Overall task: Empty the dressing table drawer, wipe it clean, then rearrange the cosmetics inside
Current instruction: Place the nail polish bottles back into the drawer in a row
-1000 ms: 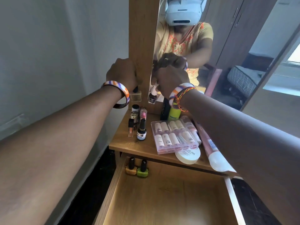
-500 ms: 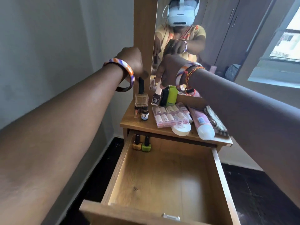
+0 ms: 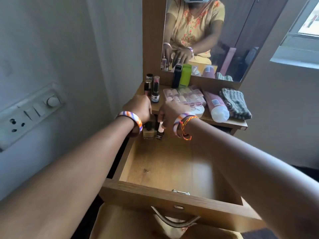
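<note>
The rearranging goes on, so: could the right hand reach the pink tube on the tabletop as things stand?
Probably yes. The pink tube lies uncovered near the tabletop's front edge, beside the right hand. But its fingers hold a white-capped bottle and must release it first.

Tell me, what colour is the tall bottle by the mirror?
Bright green bottle, clearest in the head view.

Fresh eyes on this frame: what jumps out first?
Both hands meet at the back left corner of the open drawer: the left hand on a beige bottle, the right hand pinching a dark bottle's white cap. The rest of the drawer floor shows bare wood. Above, the tabletop is crowded with cosmetics, including a clear case of tubes and a pink bottle lying flat.
</note>
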`<move>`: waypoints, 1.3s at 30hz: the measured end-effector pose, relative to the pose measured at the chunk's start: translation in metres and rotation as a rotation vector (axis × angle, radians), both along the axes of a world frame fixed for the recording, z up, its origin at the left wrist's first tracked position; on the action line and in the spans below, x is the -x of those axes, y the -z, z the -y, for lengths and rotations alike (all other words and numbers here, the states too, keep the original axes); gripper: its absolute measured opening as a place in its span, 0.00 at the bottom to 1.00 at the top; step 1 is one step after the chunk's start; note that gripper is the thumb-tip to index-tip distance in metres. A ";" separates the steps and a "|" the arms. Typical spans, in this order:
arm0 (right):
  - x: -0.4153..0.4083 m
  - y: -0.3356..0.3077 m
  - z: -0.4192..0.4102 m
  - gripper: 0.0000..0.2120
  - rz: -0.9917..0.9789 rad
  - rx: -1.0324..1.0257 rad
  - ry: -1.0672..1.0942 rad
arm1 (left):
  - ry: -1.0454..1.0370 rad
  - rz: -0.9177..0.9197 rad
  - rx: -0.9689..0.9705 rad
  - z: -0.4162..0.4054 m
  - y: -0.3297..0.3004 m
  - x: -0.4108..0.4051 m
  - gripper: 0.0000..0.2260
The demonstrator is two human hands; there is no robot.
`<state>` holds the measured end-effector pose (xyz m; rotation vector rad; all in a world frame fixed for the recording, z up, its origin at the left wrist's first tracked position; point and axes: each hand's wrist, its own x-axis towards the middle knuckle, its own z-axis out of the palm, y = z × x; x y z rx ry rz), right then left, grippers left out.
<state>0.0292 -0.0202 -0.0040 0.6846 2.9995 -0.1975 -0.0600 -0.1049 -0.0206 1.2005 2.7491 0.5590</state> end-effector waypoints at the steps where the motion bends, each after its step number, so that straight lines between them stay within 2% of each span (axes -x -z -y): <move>1: 0.000 0.008 0.000 0.13 -0.013 0.006 0.020 | -0.006 0.000 0.002 0.000 0.008 0.001 0.02; 6: -0.002 0.032 -0.001 0.12 -0.097 0.050 0.096 | -0.034 0.037 0.015 0.002 0.030 0.005 0.05; 16: 0.008 0.046 0.003 0.11 -0.096 0.087 0.085 | -0.042 0.041 0.056 0.001 0.038 0.014 0.07; 28: 0.006 0.053 0.006 0.11 -0.106 0.031 -0.018 | -0.027 -0.007 0.097 -0.002 0.035 0.013 0.07; 34: -0.001 0.048 0.004 0.12 -0.121 0.016 -0.034 | -0.013 -0.020 0.051 0.001 0.027 0.011 0.10; 39: -0.001 0.031 0.001 0.10 -0.159 -0.017 -0.020 | 0.015 -0.097 -0.013 0.001 0.007 0.010 0.09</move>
